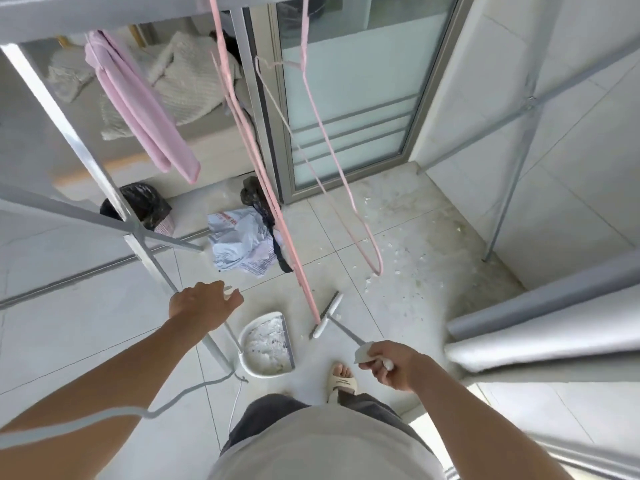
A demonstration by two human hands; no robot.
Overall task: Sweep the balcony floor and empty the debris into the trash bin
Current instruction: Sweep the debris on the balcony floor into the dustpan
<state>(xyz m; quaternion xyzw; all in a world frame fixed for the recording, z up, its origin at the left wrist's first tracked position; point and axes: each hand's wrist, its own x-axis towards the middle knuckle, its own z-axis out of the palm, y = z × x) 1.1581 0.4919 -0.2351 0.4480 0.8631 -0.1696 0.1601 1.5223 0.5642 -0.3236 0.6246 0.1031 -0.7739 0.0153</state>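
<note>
White round plastic dustpan (pixel 265 344) sits on the tile floor below and between both hands, holding a pile of pale debris. Right hand (pixel 389 363) fingers curl round the white grip of the grey-handled broom (pixel 327 318); its head rests on the floor just beyond the dustpan. Left hand (pixel 204 301) fingers curl at the top of the dustpan's upright handle; hold looks partial. Beyond the broom head, white scraps (pixel 398 258) are scattered on the tiles. Black-lined trash bin (pixel 143 206) stands well beyond the left fingers. Judgement: sweeping partly done; emptying not yet done.

White dustpan (pixel 266 344), pink towel (pixel 145 109), black-lined bin (pixel 143 206), pale grey floor tiles (pixel 86 323).
</note>
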